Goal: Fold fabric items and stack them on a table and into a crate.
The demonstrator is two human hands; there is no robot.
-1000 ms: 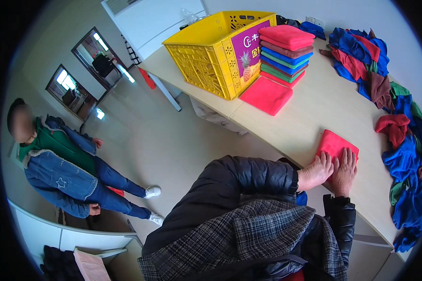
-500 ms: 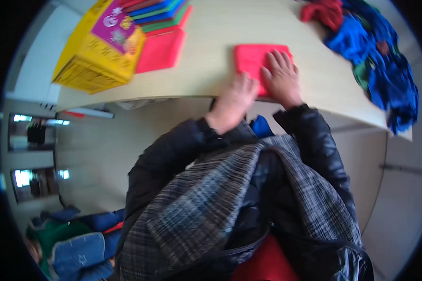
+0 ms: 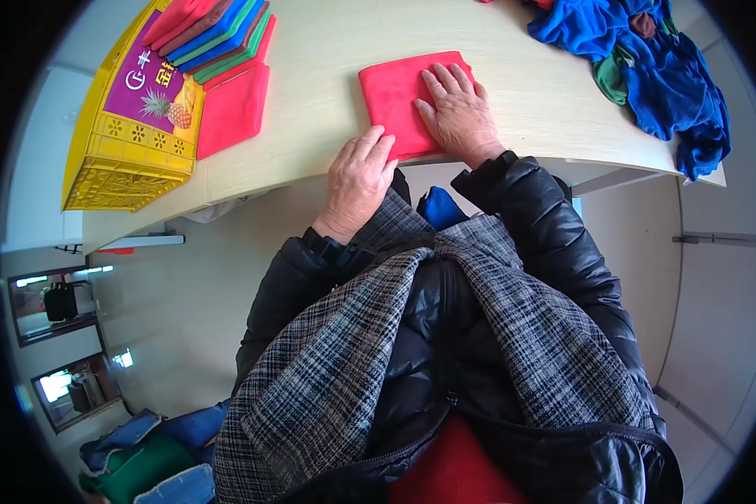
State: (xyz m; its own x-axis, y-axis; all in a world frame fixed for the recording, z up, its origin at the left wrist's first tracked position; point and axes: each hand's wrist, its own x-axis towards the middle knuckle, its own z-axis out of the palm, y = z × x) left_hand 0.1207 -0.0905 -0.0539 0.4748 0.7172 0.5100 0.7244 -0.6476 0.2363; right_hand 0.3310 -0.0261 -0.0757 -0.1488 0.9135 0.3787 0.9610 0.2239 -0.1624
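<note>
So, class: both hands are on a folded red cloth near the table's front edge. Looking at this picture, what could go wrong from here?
1. The red cloth lies close to the table edge, and the left hand rests at its near corner, so it might slide off.
2. Only the right hand lies flat on it, so the fold could shift or open.
3. The loose blue cloths hang over the table's edge and may drop.

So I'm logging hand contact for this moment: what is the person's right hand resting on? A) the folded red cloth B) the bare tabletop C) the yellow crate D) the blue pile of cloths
A: the right hand lies flat, palm down, on the folded red cloth, while the left hand sits at the cloth's near edge.
</note>
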